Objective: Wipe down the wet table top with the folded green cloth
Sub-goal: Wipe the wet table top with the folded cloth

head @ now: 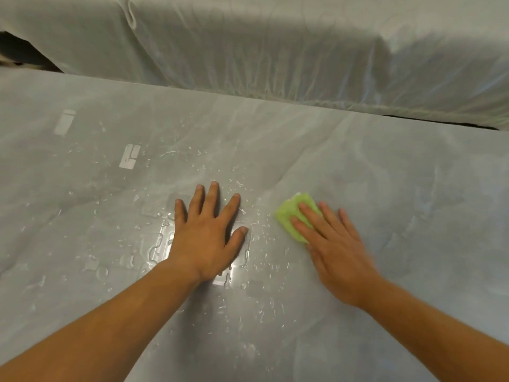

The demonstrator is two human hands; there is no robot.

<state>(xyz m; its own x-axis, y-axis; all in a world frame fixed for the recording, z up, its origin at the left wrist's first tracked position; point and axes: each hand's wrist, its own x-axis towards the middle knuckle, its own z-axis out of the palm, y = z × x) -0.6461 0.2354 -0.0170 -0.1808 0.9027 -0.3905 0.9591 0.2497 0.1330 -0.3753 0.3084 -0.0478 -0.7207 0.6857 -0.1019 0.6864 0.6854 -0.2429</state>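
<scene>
Both hands lay on the wet table top (413, 194), the right hand (334, 252) pressing the folded green cloth (287, 216).
Far left, two pale rectangular patches (129, 160) showed on the glossy surface; their nature could not be made out. Water droplets (158, 244) pooled around the left hand (205, 235), which lay flat, fingers spread and straight, holding nothing. Just right of it, the cloth lay under the right hand's straight fingers, its near part hidden. Both forearms were cut off at the near edge.
</scene>
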